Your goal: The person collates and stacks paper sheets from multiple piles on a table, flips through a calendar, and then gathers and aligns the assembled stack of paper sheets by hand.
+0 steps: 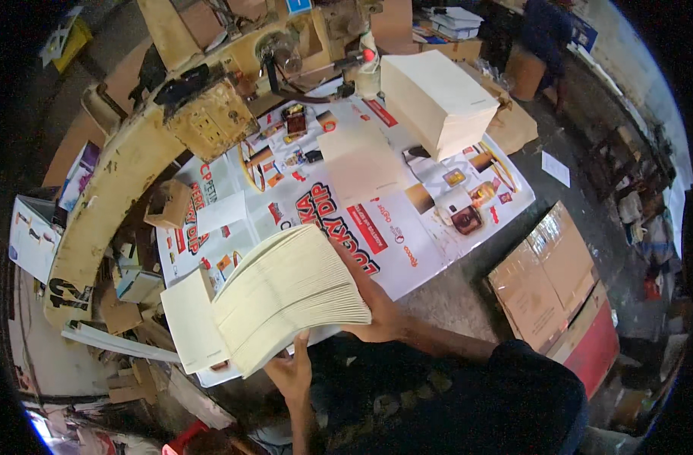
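Observation:
A thick stack of cream paper sheets (286, 288) is bent in an arch, its edges fanned into fine layers. My right hand (373, 307) wraps round its right end, with the fingers partly behind the paper. At the near edge my left hand (292, 373) grips the stack from below, thumb raised against the sheets and the other fingers mostly hidden. Just left of it sits another cream paper stack (194, 322), partly covered by the bent one. Farther off, a tall squared paper stack (437, 98) stands near a flat cream sheet (361, 163).
A colourful printed poster sheet (430, 258) covers the work table. Along the left curves a worn yellow machine frame (103, 205), with a small cardboard box (169, 203) beside it. Flattened cardboard (543, 277) lies at the right. A person in dark clothes (545, 38) is at the far right.

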Action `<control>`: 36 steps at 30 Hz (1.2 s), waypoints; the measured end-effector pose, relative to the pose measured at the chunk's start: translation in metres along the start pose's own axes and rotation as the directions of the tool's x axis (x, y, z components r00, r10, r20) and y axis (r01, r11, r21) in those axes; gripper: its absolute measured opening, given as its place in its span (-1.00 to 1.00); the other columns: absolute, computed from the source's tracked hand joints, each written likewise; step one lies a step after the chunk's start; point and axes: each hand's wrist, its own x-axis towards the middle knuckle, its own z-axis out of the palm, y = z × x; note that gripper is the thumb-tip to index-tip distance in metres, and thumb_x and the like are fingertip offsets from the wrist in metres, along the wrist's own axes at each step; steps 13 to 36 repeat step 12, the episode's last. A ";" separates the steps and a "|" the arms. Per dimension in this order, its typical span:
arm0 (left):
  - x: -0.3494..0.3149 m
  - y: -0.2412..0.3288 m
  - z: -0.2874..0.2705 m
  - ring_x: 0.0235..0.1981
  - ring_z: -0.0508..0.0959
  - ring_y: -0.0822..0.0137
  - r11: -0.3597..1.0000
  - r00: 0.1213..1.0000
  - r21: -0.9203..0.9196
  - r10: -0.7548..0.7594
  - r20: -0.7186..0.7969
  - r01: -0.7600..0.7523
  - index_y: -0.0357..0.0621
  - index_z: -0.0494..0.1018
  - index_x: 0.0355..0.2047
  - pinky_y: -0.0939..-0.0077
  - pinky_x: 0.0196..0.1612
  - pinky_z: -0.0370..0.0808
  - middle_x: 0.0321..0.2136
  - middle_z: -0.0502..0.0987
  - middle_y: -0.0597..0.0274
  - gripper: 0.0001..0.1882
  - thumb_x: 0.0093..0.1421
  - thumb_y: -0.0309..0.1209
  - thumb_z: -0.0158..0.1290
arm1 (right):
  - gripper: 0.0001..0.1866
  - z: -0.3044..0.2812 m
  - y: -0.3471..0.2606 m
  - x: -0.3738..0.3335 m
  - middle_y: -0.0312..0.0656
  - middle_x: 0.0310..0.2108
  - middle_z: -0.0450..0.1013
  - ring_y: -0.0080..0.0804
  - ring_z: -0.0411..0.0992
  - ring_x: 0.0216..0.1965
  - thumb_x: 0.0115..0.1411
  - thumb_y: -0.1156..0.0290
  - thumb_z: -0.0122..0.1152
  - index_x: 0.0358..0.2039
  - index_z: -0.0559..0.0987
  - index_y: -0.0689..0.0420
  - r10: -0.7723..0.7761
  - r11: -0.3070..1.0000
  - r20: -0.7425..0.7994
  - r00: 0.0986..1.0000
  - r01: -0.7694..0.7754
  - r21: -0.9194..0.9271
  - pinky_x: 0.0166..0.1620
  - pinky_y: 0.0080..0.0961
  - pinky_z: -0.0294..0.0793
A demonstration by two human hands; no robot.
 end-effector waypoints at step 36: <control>0.024 -0.085 -0.037 0.27 0.24 0.08 0.658 0.804 0.466 0.515 0.296 -0.592 -0.29 0.07 0.32 0.14 0.33 0.14 0.32 0.15 0.01 0.17 -0.12 0.06 0.43 | 0.45 -0.056 0.008 0.044 0.17 0.44 -0.36 0.11 -0.39 0.46 -0.22 -0.02 0.61 0.41 -0.24 0.24 0.076 0.894 0.499 0.863 0.163 -0.417 0.42 -0.04 -0.18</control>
